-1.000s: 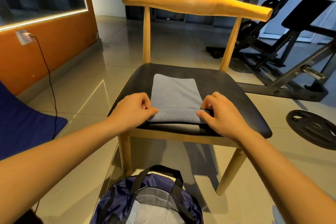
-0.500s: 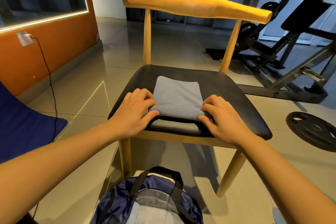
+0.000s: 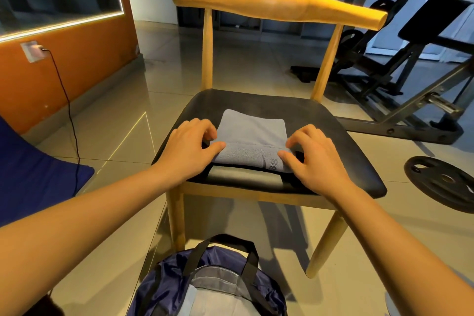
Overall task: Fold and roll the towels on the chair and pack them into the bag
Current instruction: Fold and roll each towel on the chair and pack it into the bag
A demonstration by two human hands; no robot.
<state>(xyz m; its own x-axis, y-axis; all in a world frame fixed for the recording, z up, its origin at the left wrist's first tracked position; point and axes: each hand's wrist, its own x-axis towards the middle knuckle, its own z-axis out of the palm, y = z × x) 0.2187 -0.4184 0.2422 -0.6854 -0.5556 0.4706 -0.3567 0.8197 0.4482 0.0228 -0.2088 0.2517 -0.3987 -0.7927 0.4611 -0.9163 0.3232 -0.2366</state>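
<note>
A grey towel (image 3: 252, 131) lies on the black seat of a wooden chair (image 3: 341, 141), its near end wound into a roll. My left hand (image 3: 189, 149) grips the roll's left end with curled fingers and thumb. My right hand (image 3: 313, 154) grips the roll's right end the same way, beside a small printed logo. A dark blue bag (image 3: 213, 285) with black handles stands open on the floor below the chair's front edge, grey fabric showing inside.
Black gym equipment (image 3: 410, 64) stands behind the chair on the right. A weight plate (image 3: 443, 182) lies on the tiled floor to the right. A blue mat (image 3: 33, 174) and a black cable (image 3: 66, 105) sit along the orange wall at left.
Both hands have rolled the towel's near end away from me, so the roll is thicker and farther up the seat, with less flat towel beyond it.
</note>
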